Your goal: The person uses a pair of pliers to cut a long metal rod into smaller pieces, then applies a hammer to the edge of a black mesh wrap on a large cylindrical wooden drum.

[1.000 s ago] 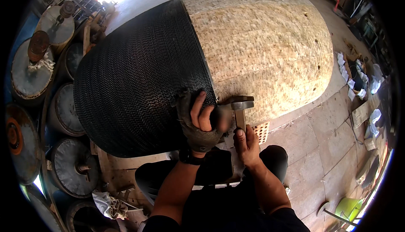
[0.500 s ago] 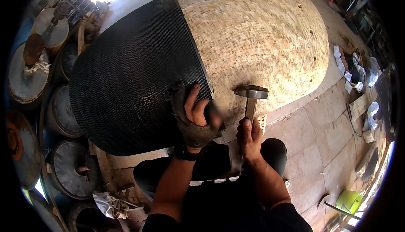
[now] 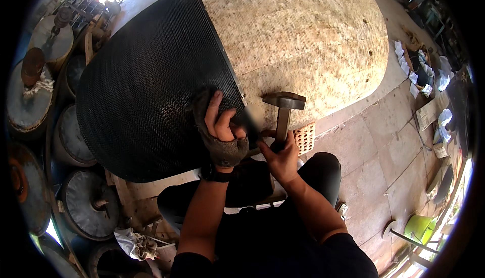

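In front of me lies a large barrel-shaped drum, its right part a mottled tan surface (image 3: 303, 40) and its left part wrapped in a black ribbed covering (image 3: 146, 91). My left hand (image 3: 225, 136), in a worn grey fingerless glove, lies at the near side of the black covering, close to its right edge. Its fingers are bent, the outer ones raised; a blurred patch hides the fingertips and anything between them. My right hand (image 3: 283, 159) grips a hammer (image 3: 284, 101) by the handle, head up, beside the tan surface.
Several round drums (image 3: 91, 202) crowd the left side. A perforated block (image 3: 305, 137) sits by my right knee. Crumpled cloth (image 3: 135, 243) lies at the lower left. To the right are an open sack (image 3: 418, 68), white plastic scraps (image 3: 444, 131) and a lime-green bucket (image 3: 420, 227).
My right hand and the hammer have shifted left, toward my left hand, and the hammer head is slightly higher. The view has moved a little; my left hand stays at the covering's edge.
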{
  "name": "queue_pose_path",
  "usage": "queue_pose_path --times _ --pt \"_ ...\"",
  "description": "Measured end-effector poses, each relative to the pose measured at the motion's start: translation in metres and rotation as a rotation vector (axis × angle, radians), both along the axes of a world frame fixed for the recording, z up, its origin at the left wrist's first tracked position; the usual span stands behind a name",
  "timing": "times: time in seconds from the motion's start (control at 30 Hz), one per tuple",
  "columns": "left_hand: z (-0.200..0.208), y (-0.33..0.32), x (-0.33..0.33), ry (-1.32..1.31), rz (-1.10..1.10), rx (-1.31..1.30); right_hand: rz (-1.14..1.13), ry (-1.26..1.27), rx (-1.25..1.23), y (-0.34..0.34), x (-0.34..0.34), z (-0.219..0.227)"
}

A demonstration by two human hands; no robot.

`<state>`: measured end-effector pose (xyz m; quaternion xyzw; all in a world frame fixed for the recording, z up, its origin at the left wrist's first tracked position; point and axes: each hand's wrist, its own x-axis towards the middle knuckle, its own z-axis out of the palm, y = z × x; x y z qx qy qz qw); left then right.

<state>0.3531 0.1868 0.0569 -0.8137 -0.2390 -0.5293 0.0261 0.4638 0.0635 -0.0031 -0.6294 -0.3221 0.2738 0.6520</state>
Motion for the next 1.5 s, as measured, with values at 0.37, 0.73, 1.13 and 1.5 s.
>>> queue_pose_path --times 0.37,0.73,1.13,1.5 --pt "-0.003 -0.005 0.001 -0.048 -0.004 -0.031 0.002 -0.115 -0.104 0.005 0.000 0.009" --pt "-0.009 0.000 -0.003 -0.045 -0.014 -0.005 -0.060 -0.158 -0.089 0.006 -0.004 0.001" --pt "-0.007 -0.001 0.000 -0.067 0.010 0.024 -0.073 -0.171 -0.104 0.006 -0.005 0.001" --pt "-0.004 0.001 0.001 -0.064 0.019 0.066 -0.061 -0.169 -0.080 0.006 -0.006 0.004"
